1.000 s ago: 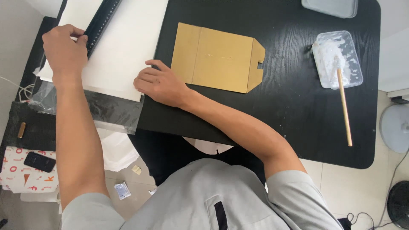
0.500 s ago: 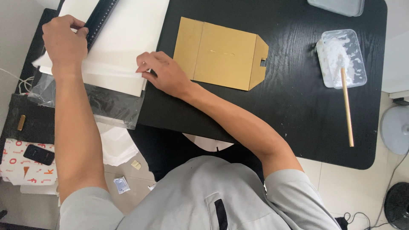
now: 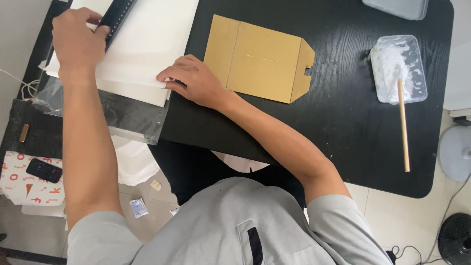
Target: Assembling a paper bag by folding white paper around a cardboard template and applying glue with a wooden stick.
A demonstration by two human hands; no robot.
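The left hand (image 3: 76, 41) lies fingers-down on a black ruler (image 3: 117, 18), pressing it against a stack of white paper sheets (image 3: 147, 49) near the upper left corner of the black surface (image 3: 343, 122); the fingers curl over the ruler's edge rather than closing round it. The right hand (image 3: 194, 81) rests on the lower right corner of the same white sheets, fingertips pinching or holding down the paper's edge (I cannot tell which, as the fingers hide the contact). Just beside the right hand, to its right and partly touching the wrist, lies a flat brown cardboard cutout (image 3: 257, 61) with fold lines and a small notch at its right edge. Under the sheets, a clear plastic sleeve (image 3: 127, 118) hangs off the surface's left edge. Well apart, at the far right, a clear plastic tray (image 3: 414, 91) holds white paste, and a wooden stick (image 3: 403, 127) rests with its tip in the tray. On the floor at the left lies a dark phone (image 3: 44, 170) on printed paper.
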